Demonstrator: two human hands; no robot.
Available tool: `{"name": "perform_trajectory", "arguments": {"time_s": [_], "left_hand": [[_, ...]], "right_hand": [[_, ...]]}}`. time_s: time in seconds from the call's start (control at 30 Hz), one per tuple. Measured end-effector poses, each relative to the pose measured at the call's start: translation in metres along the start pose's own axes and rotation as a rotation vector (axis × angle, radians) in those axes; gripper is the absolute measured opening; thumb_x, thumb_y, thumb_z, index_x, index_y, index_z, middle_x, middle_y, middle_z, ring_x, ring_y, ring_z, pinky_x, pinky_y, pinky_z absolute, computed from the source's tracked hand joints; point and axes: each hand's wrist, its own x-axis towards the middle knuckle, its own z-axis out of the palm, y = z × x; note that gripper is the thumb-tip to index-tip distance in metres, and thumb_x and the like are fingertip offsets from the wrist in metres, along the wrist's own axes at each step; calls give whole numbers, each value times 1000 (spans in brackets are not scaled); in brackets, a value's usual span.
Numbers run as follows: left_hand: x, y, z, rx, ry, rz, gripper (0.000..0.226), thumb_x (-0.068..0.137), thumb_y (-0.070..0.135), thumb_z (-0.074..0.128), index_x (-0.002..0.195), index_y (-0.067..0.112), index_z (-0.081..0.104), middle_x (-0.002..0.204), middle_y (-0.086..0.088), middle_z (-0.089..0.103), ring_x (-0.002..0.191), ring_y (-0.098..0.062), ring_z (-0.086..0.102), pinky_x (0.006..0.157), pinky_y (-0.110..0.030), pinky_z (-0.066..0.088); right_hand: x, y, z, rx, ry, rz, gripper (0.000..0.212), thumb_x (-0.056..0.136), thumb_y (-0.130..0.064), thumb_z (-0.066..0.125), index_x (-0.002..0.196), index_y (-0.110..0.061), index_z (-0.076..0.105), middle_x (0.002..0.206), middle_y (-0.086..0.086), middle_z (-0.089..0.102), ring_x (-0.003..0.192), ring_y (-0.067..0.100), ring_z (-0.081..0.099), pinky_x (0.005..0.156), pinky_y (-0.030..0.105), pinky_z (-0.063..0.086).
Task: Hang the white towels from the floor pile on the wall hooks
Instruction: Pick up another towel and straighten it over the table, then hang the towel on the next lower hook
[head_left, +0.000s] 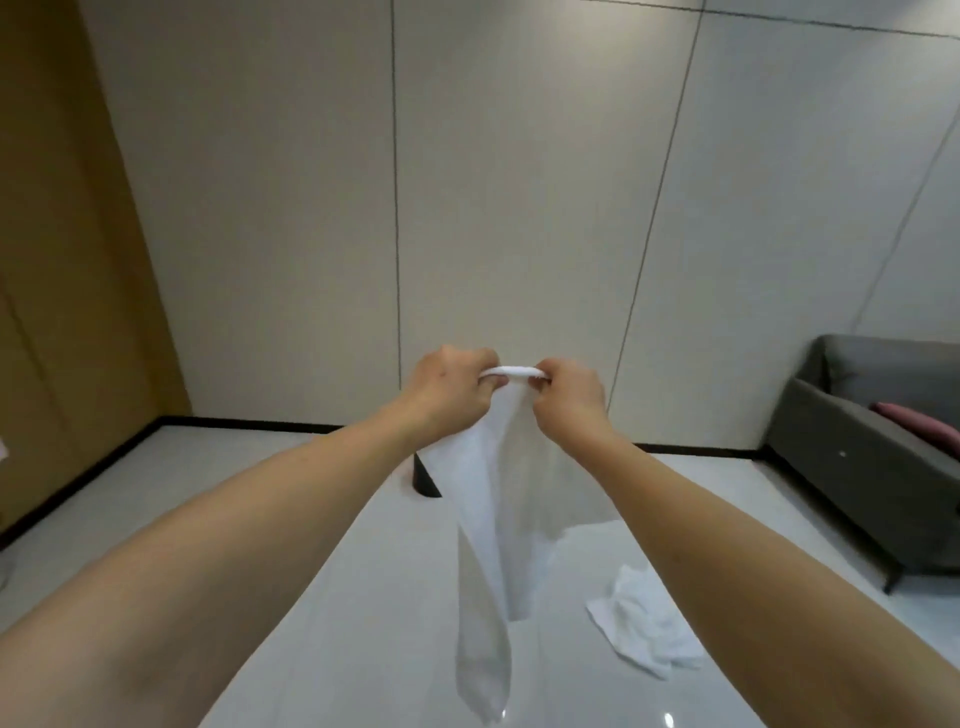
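Both the left hand (449, 387) and right hand (566, 397) pinch the top edge of a limp white cloth towel (498, 499) hanging before the far wall, right of it the crumpled white floor pile (641, 631), so loosening either pinch could drop it.

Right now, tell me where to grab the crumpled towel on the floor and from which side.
Take the crumpled towel by its raised bunched middle, coming from above. It lies in a loose heap on the floor, so its flat edges give little to pinch. Both hands are busy, left hand and right hand gripping the hanging towel.
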Motion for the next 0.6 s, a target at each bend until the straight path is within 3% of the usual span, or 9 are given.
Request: {"name": "perform_trajectory", "arguments": {"time_s": [0.13,0.23,0.4,0.6], "left_hand": [[-13,-101,-57,85,29,-112,18,95,34,55,88,20,63,70,-2,55,66,-25,47,59,-30,32],[-29,-169,-96,135,48,-207,21,96,37,54,85,19,61,70,-2,58,65,-25,50,55,-31,31],[-63,-285,-156,213,87,-389,18,96,40,52,89,26,61,73,2,61,68,-20,57,60,-38,49],[-95,-416,-212,363,117,-631,18,96,45,50,91,31,60,80,9,62,76,-14,58,64,-33,48]], "right_hand": [[30,-103,81,128,-41,-81,21,82,-2,46,75,-19,57,72,1,56,70,27,53,53,28,30],[42,-172,137,246,-122,-160,14,82,-7,44,79,-17,53,72,-2,54,70,26,53,56,31,34],[69,-277,213,243,-281,-426,11,80,-13,46,69,-13,49,65,2,54,71,33,55,56,33,36],[104,-396,309,291,-464,-699,22,85,-42,61,68,-29,62,60,-11,57,61,10,56,50,24,33]]}}
